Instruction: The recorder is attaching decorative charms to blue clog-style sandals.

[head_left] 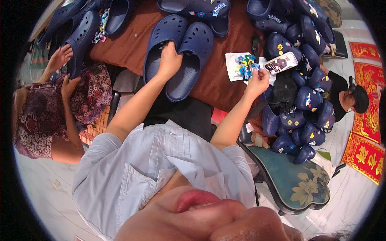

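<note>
A pair of plain navy clogs lies before me, toes pointing away. My left hand [171,60] reaches into the left clog [167,30], its fingers partly hidden under the perforated upper, gripping it there. Touching it on the right is the other clog [197,48], tilted, with its heel toward me. To the right, a small heap of colourful shoe charms [246,66] sits on a white sheet [232,66]. My right hand [257,82] is closed at the heap's near edge, thumb and finger pinched on what looks like a small charm.
A brown cloth [116,52] covers the work surface. Beyond the charms lies a lit phone [281,63]. Navy clogs with charms [307,98] pile up on the right, near a seated person in black [339,96]. At left, another person's hands hold a clog [82,44]. A green-topped stool [289,176] stands nearby.
</note>
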A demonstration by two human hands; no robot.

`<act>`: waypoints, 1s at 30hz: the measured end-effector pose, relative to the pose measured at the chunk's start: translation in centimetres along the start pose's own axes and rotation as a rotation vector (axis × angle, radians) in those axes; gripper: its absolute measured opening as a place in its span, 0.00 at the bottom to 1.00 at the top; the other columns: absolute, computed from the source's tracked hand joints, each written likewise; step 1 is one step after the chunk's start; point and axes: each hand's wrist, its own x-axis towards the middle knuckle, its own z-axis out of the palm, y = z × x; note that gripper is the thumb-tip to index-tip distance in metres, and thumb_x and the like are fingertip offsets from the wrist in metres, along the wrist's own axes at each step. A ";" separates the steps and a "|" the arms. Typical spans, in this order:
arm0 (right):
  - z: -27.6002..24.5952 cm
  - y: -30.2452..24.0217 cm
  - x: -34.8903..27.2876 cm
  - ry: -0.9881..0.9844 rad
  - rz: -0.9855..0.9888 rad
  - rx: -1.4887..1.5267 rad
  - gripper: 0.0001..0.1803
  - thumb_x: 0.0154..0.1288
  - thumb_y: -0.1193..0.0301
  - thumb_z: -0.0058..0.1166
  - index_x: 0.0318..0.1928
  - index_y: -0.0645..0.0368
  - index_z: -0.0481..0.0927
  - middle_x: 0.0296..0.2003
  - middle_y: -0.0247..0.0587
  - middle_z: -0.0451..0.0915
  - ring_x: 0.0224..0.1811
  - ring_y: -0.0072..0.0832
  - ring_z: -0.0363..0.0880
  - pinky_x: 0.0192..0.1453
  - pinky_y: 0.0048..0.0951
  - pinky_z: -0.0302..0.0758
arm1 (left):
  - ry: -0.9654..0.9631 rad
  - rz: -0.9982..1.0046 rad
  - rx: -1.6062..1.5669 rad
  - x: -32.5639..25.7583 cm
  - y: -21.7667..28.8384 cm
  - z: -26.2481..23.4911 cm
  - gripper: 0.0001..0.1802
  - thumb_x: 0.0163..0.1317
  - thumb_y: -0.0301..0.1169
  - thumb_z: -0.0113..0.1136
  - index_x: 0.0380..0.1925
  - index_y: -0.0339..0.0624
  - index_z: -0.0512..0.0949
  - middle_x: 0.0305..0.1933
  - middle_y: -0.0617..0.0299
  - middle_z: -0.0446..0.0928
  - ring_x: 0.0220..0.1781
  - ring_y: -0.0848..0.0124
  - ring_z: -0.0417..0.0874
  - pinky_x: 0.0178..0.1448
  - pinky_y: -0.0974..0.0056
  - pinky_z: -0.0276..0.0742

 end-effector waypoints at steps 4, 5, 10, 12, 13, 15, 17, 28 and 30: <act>4.7 -3.9 -0.2 -0.314 0.054 0.538 0.07 0.55 0.81 0.61 0.36 0.64 0.80 0.30 0.34 0.80 0.31 0.20 0.77 0.39 0.22 0.74 | 0.013 0.038 -0.036 0.0 -0.1 0.1 0.22 0.47 0.20 0.63 0.43 0.27 0.68 0.43 0.33 0.73 0.50 0.37 0.73 0.55 0.46 0.68; 5.8 -6.3 -0.6 -0.387 0.053 0.468 0.07 0.55 0.80 0.62 0.35 0.65 0.81 0.30 0.34 0.80 0.31 0.19 0.77 0.39 0.22 0.74 | 0.022 0.027 -0.036 0.1 -0.2 0.0 0.22 0.47 0.20 0.63 0.43 0.27 0.68 0.43 0.33 0.73 0.50 0.37 0.73 0.55 0.46 0.68; 12.8 -8.9 -1.0 -0.548 0.054 0.517 0.06 0.52 0.78 0.65 0.31 0.66 0.83 0.24 0.34 0.80 0.27 0.19 0.75 0.34 0.22 0.71 | -0.082 -0.044 -0.062 0.3 0.7 0.0 0.21 0.48 0.20 0.62 0.43 0.29 0.68 0.42 0.34 0.74 0.49 0.38 0.73 0.55 0.46 0.68; 14.3 -9.3 -0.6 -0.526 0.027 0.457 0.06 0.51 0.77 0.65 0.31 0.65 0.83 0.23 0.35 0.81 0.27 0.20 0.76 0.34 0.23 0.72 | -0.055 -0.002 -0.030 0.2 0.7 0.1 0.22 0.47 0.21 0.62 0.44 0.28 0.68 0.43 0.34 0.73 0.49 0.39 0.72 0.56 0.46 0.68; 14.7 -9.6 -0.7 -0.502 0.000 0.396 0.07 0.50 0.77 0.66 0.31 0.65 0.83 0.23 0.37 0.81 0.27 0.21 0.77 0.34 0.24 0.73 | -0.041 0.013 -0.036 0.1 0.6 0.2 0.23 0.47 0.21 0.62 0.44 0.27 0.68 0.44 0.34 0.73 0.50 0.38 0.72 0.57 0.46 0.67; 15.2 -9.8 -0.5 -0.520 -0.007 0.341 0.07 0.49 0.76 0.67 0.30 0.65 0.84 0.23 0.38 0.82 0.27 0.22 0.78 0.34 0.25 0.74 | -0.025 0.032 -0.041 0.0 0.4 0.2 0.23 0.47 0.20 0.62 0.45 0.26 0.68 0.45 0.34 0.73 0.51 0.38 0.71 0.57 0.46 0.67; 15.3 -9.5 -0.2 -0.554 0.011 0.267 0.10 0.46 0.75 0.69 0.29 0.65 0.82 0.23 0.39 0.81 0.26 0.24 0.78 0.33 0.27 0.74 | 0.025 0.080 -0.034 -0.1 -0.2 0.5 0.19 0.48 0.21 0.62 0.40 0.28 0.67 0.40 0.35 0.73 0.47 0.39 0.72 0.53 0.46 0.67; 17.5 -6.6 1.6 -0.618 -0.021 0.199 0.12 0.41 0.73 0.72 0.25 0.62 0.81 0.21 0.38 0.80 0.24 0.24 0.77 0.32 0.27 0.74 | 0.060 0.147 0.001 -0.1 -0.5 1.0 0.17 0.47 0.22 0.62 0.35 0.30 0.67 0.36 0.36 0.73 0.44 0.38 0.73 0.48 0.45 0.68; 17.6 -6.3 1.9 -0.583 -0.023 0.146 0.13 0.38 0.70 0.73 0.24 0.62 0.82 0.22 0.42 0.82 0.25 0.30 0.80 0.35 0.32 0.76 | -0.039 0.101 0.009 0.1 -0.3 0.9 0.20 0.45 0.22 0.64 0.38 0.30 0.68 0.39 0.37 0.73 0.46 0.40 0.73 0.52 0.46 0.69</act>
